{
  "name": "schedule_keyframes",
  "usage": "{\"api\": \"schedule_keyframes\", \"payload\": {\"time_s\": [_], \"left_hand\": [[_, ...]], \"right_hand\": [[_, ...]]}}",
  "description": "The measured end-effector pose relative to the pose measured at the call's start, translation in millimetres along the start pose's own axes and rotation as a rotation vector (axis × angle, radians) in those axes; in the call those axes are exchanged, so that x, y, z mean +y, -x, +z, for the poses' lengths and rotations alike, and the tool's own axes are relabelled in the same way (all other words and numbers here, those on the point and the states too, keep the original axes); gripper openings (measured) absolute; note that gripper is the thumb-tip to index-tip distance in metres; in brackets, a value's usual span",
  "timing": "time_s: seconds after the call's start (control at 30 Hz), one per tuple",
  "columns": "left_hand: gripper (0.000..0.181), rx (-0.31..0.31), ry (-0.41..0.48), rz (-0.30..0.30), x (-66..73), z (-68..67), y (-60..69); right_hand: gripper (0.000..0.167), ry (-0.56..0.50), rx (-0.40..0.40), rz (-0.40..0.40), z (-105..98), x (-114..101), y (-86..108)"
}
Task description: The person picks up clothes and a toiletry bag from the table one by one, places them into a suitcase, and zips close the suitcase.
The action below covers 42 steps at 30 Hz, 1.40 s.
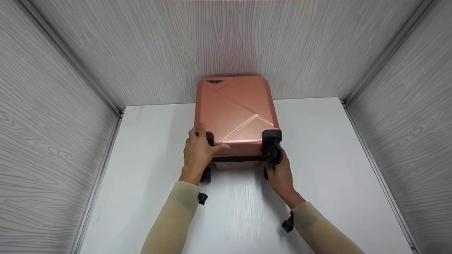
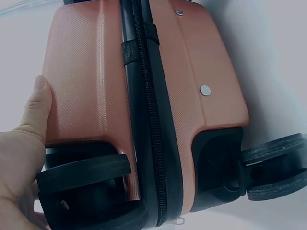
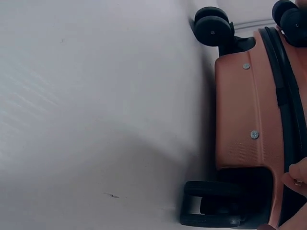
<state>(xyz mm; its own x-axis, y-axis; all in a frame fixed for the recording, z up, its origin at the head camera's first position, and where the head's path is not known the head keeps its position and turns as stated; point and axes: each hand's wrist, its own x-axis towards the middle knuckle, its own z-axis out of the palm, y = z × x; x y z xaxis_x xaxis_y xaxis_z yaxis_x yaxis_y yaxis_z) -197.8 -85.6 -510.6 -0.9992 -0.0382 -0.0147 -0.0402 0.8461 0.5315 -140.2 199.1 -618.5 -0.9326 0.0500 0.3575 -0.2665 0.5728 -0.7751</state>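
A rose-pink hard-shell suitcase (image 1: pixel 236 102) lies flat, its wheeled end facing me. My left hand (image 1: pixel 198 152) grips its near left corner, with the thumb on the end face and the fingers at the side by a wheel. In the left wrist view a black zipper (image 2: pixel 149 91) runs between the two shell halves. My right hand (image 1: pixel 281 176) is at the near right corner, below the upper black wheel (image 1: pixel 271 152). Between its thumb and finger, the right wrist view shows a small metallic zipper pull (image 3: pixel 298 182). Part of that hand is out of frame there.
Beneath the suitcase is a white tabletop (image 1: pixel 148 148). Wood-grain panels enclose it: a back wall (image 1: pixel 159 53) just behind the suitcase, plus a left wall (image 1: pixel 42 141) and a right wall (image 1: pixel 406 123). Black lower wheels (image 3: pixel 213 28) jut from the suitcase near the tabletop.
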Motion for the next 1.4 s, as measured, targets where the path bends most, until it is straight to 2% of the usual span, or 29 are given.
{"api": "schedule_keyframes", "payload": {"time_s": [0.23,0.43,0.53,0.73,0.9,1.0,1.13,1.4], "left_hand": [[0.127,0.007,-0.010,0.016,-2.1,2.8,-0.5],[0.126,0.005,-0.028,0.015,-1.2,4.1,-0.7],[0.128,0.001,-0.026,0.013,-0.1,4.0,-1.0],[0.129,-0.008,-0.007,-0.005,-0.4,3.9,0.8],[0.129,0.002,0.000,-0.003,-1.1,2.8,2.0],[0.129,0.010,0.000,-0.003,-0.7,1.5,2.3],[0.130,0.011,-0.009,0.000,-1.5,1.5,2.7],[0.129,0.019,-0.039,0.002,1.9,3.3,2.9]], "right_hand": [[0.059,-0.003,-0.007,0.077,-2.0,0.8,2.4],[0.053,0.024,0.020,0.086,0.1,0.4,6.9],[0.048,0.053,0.057,0.055,2.7,-0.4,9.2],[0.029,0.127,0.134,-0.078,8.4,-0.5,14.3],[0.018,0.106,0.198,-0.155,14.5,0.8,11.4],[0.021,0.077,0.227,-0.204,17.8,-0.2,8.6],[0.026,0.072,0.248,-0.222,21.8,-4.3,8.3],[0.027,0.056,0.241,-0.229,25.8,-11.1,9.1]]}}
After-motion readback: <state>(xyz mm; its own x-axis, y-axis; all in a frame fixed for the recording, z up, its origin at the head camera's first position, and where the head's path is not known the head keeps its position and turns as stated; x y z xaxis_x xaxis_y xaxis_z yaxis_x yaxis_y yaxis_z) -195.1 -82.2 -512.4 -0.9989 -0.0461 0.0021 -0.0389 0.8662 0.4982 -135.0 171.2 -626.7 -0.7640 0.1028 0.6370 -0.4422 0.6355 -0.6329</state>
